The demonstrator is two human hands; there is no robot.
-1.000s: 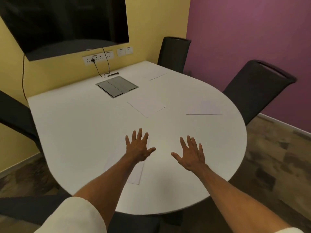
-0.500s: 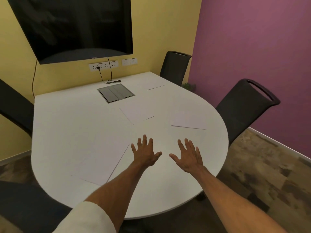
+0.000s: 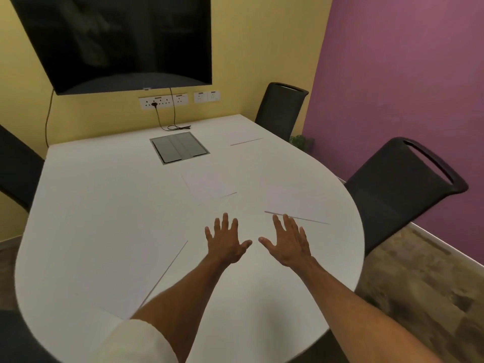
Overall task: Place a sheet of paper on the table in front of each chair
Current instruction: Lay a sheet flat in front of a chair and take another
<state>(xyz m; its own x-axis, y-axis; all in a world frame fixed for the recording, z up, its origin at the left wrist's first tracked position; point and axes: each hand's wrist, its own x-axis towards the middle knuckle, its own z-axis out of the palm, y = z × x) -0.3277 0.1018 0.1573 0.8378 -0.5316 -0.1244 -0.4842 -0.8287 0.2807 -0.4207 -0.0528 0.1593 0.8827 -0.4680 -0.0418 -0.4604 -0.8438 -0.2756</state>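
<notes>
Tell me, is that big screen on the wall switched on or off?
Off, as far as it shows. The screen is dark all over, with no picture, only faint reflections of the room on its glass.

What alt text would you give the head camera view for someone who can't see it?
Two open, empty hands, left hand and right hand, hover over a white table with four paper sheets, dark chairs around it, a screen on the yellow wall.
</notes>
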